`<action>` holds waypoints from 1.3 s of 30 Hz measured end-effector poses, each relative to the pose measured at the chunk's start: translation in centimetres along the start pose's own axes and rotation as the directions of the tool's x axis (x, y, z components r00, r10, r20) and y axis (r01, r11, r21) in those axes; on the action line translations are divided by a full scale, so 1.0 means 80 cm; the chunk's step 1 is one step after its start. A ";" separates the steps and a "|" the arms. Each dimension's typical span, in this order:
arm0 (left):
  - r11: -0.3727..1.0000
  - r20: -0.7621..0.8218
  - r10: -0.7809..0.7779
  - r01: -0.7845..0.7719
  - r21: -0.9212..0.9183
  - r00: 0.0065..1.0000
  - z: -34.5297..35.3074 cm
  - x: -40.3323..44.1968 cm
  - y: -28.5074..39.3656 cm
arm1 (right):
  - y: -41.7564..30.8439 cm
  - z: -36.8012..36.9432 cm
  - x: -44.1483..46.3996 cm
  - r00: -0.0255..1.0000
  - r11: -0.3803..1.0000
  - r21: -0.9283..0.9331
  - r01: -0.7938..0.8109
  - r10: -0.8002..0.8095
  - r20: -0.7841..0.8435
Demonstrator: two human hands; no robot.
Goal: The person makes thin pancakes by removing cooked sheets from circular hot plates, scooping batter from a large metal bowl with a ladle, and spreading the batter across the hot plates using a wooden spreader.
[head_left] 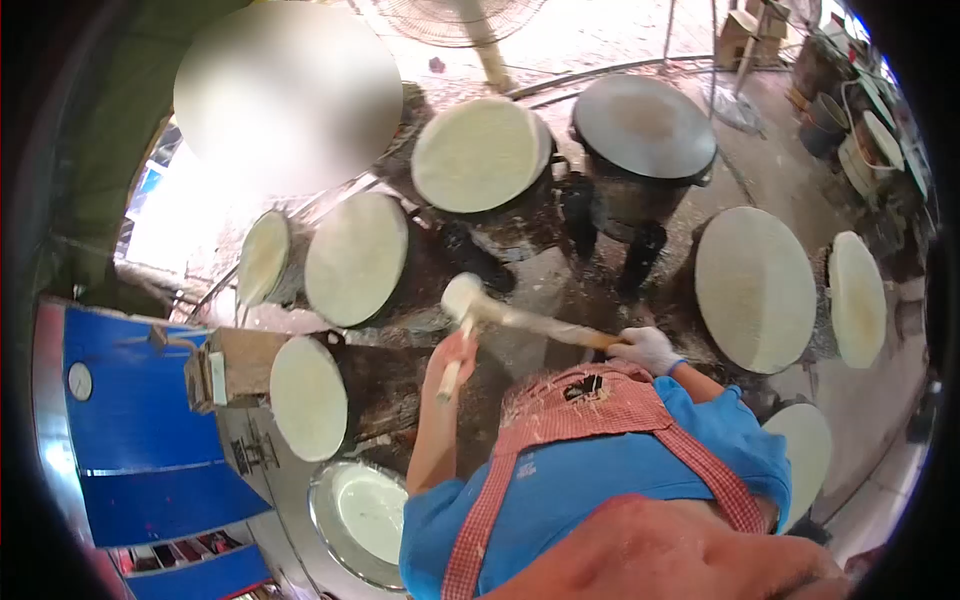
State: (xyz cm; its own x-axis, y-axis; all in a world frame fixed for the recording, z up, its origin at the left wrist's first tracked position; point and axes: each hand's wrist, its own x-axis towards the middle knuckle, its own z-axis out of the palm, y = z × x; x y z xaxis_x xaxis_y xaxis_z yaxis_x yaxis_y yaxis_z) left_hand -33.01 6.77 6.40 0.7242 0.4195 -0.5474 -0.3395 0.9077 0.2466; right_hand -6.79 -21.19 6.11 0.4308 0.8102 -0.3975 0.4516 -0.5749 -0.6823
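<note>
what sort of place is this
Probably a kitchen or workshop making thin flatbreads: several pale, batter-like rounds, a grey round griddle among them, and a metal basin holding something white.

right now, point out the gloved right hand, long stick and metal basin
Gloved right hand [648, 350], head view: middle of glove.
Long stick [548, 325], head view: mid-shaft.
Metal basin [321, 505], head view: inner wall.

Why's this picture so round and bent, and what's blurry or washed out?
In the head view, a black surround and bowed blue panel, likely from a wide lens; white glare at upper left; a smooth blurred oval beside it, hiding what lies behind; the left hand and gloved right hand fairly clear.
</note>
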 end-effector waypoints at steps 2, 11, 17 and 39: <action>0.984 0.251 -0.172 0.180 -0.012 0.953 0.054 0.103 -0.034 | 0.083 -0.046 -0.020 0.953 0.998 -0.005 -0.060 0.056 -0.298; 0.619 0.201 -0.464 0.154 0.770 0.862 0.422 0.391 -0.131 | 0.125 -0.215 0.004 0.441 0.875 0.416 -0.246 0.484 -0.756; 0.409 0.181 -0.367 -0.017 0.913 0.913 0.446 0.585 -0.236 | 0.070 -0.261 0.141 0.458 0.965 0.099 -0.242 0.204 -0.865; -0.327 0.757 -0.163 -0.758 0.564 0.633 0.312 0.561 -0.022 | 0.129 -0.297 0.363 0.481 0.945 0.025 -0.325 0.188 -0.856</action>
State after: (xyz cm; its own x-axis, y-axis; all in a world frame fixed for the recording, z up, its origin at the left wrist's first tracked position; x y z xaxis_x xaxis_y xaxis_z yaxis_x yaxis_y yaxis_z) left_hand 15.08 24.16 1.38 0.9680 0.1232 0.2187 -0.0997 -0.6109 0.7854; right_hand 28.93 -6.35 2.09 0.9612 0.1836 0.2061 0.2675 -0.8039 -0.5312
